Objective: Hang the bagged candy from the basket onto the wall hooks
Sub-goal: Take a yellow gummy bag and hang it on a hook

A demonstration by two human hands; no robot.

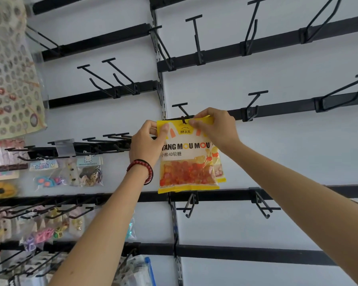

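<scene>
Two bare arms reach up as the left hand (148, 141) pinches the upper left corner of a yellow candy bag (187, 159) and the right hand (213, 129) grips its top edge, threading the hang hole onto a black wall hook (183, 114). If the hole misses the hook tip, the header could likely tear or the bag drop; a second bag (220, 168) seems to sit just behind. The clear window shows orange gummies inside. The basket is out of view; empty hooks (254, 102) line the white wall beyond.
</scene>
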